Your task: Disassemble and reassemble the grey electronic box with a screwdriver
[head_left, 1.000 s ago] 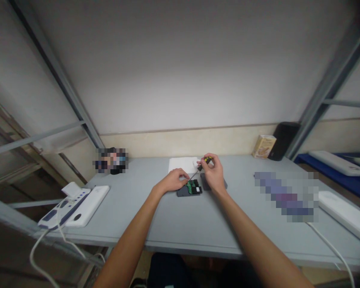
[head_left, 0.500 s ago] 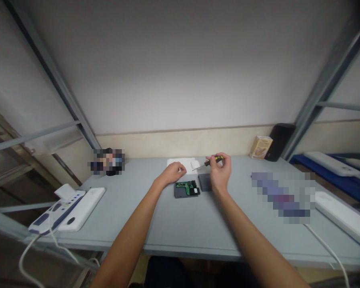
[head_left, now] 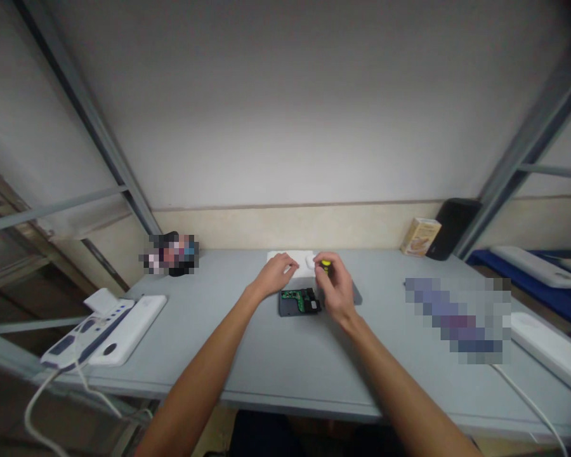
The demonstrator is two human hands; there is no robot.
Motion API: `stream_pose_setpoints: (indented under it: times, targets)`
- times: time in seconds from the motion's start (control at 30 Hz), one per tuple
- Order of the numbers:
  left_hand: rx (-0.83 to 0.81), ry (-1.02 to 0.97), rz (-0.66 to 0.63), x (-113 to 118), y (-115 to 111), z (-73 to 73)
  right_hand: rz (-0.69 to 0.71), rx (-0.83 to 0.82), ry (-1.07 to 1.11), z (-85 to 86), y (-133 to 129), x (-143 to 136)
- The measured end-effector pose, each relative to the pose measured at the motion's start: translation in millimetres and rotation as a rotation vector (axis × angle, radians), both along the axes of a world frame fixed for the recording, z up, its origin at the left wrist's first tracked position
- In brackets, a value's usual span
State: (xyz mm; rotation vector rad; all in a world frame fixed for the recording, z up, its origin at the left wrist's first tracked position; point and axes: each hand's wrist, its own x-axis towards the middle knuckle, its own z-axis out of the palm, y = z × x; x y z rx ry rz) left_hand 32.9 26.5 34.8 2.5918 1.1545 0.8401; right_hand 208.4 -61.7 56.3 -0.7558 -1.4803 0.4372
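- Green board (head_left: 292,296) sits on a dark flat block (head_left: 288,309), which lies on the desk (head_left: 285,355), about midway between its left and right edges and closer to the back edge than the front.
- One second ago the left hand (head_left: 273,276) and the tip of the screwdriver (head_left: 326,263) were at the board. Now both are off it, so its top shows plainly and work on it looks paused.
- The left hand is just behind the block's back left corner, by the white paper (head_left: 276,255). Its thumb and finger are close; I cannot tell if they meet or pinch something tiny.
- The right hand (head_left: 335,289) is wrapped around the screwdriver's handle. Half a second ago its thin rod showed, pointing left; now I cannot see it.
- Near that hand are a small white thing (head_left: 310,261) and a grey flat piece (head_left: 357,294), partly hidden.
- Farther out, a yellow box (head_left: 421,237) stands near the back right corner.
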Motion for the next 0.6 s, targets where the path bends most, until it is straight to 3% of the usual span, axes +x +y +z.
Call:
stream_pose_setpoints:
  times: [0.13,0.27,0.47,0.6]
  targets:
    - [-0.019,0.061,-0.192,-23,-49,13.6,0.027,-0.031,0.007,-2.1,-2,-8]
    - [0.005,0.283,-0.219,-35,-79,23.8,0.026,-0.088,0.090,-4.9,-1,-8]
    - [0.113,0.532,-0.150,-20,-81,29.7,0.007,-0.117,0.135,-7.3,1,-7]
    - [0.139,0.594,-0.164,-13,-80,29.0,-0.019,-0.120,0.105,-9.1,0,-7]
